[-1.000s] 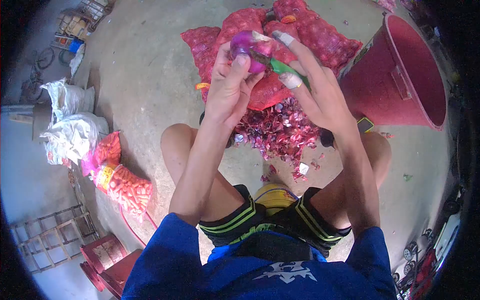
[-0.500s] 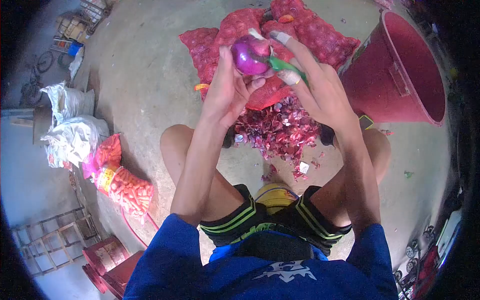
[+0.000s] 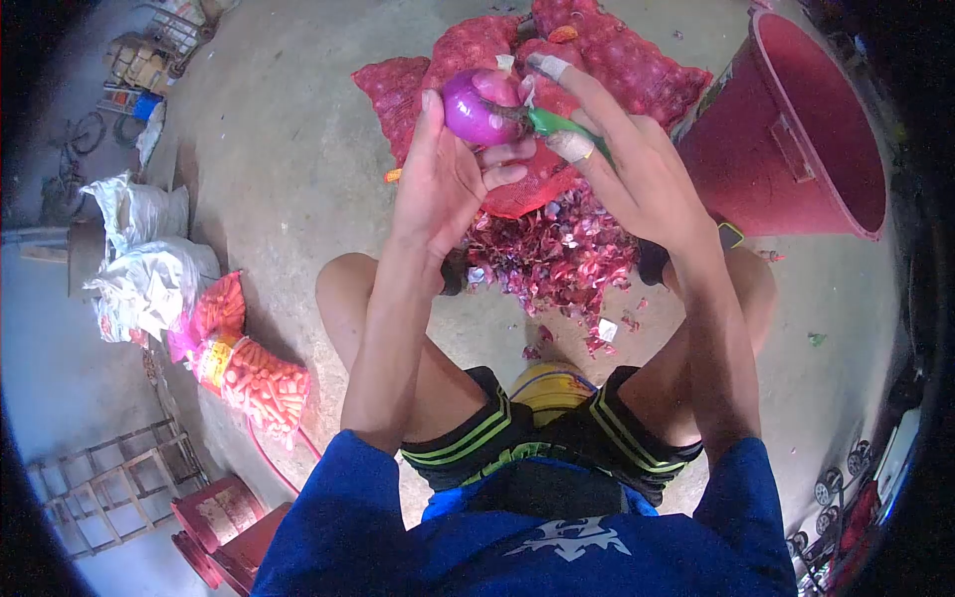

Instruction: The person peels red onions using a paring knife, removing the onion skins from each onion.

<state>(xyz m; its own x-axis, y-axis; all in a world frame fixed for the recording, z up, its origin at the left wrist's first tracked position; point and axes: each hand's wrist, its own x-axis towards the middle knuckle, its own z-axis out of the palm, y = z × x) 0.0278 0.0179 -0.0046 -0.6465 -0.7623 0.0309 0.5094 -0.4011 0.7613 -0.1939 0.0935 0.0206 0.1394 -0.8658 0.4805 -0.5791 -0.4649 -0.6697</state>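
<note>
Since a second ago your left hand [image 3: 438, 179] turned the onion [image 3: 476, 107], gripping it above the peel pile [image 3: 557, 261]; your right hand [image 3: 637, 174] clasps the green-handled knife [image 3: 559, 123].

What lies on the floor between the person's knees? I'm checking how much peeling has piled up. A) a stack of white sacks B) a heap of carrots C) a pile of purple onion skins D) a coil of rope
C: a pile of purple onion skins lies on the concrete floor between the knees, right below the left hand that holds the red onion.
</note>
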